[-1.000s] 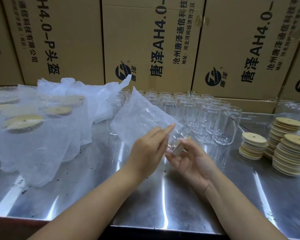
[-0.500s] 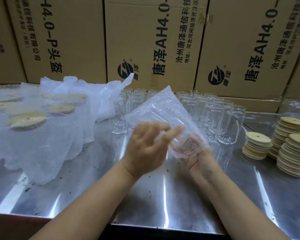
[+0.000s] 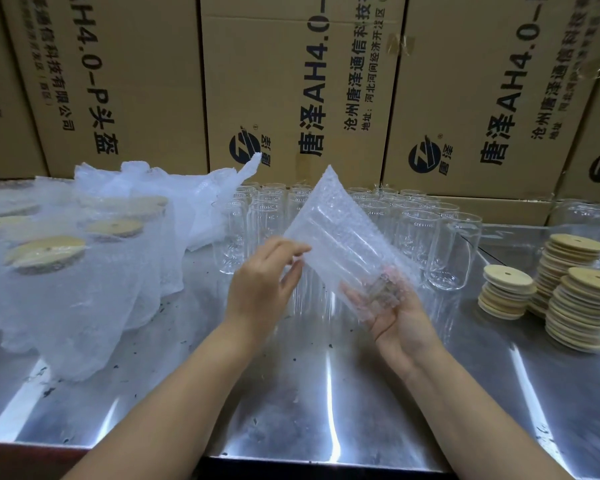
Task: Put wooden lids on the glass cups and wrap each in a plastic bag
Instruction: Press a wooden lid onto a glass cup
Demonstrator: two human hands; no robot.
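1. Left hand [image 3: 264, 292] pinches the upper left edge of a bubble-wrap bag [image 3: 340, 237]. Thumb and forefinger are closed on the film, the other fingers loosely bent.
2. Right hand [image 3: 395, 317] sits palm up under the bag's lower end, its fingers curled on it and showing pink through the plastic. I cannot tell if they are inside the mouth or just behind it.
3. Bag hangs in the air over the middle of the steel worktop [image 3: 326, 393], tilted, with one corner pointing up toward the far edge. I see no cup in it.
4. Glass cups [image 3: 416, 233] stand in rows along the far edge just behind the bag, bare, with no lids on.
5. Wooden lids [image 3: 582, 306] sit in stacks near the right edge, apart from both hands.
6. Wrapped cups [image 3: 45, 254] stand at the left edge with lids showing under the plastic, and spare bags [image 3: 194, 202] are heaped behind them. Cardboard boxes [image 3: 291, 98] line the far side.
7. Step, my read: opening the bag's mouth ready for the next cup. Part of the batch is done, but many cups are still bare.
8. Next move, my read:
   - The two layers need parting. Thin film clings, so I'd rub the edge between the fingers rather than pull.
   - One hand then has to let go to fetch a cup from the far rows and a lid from the right stacks.
   - I'd put the lid on before the cup goes into the bag.
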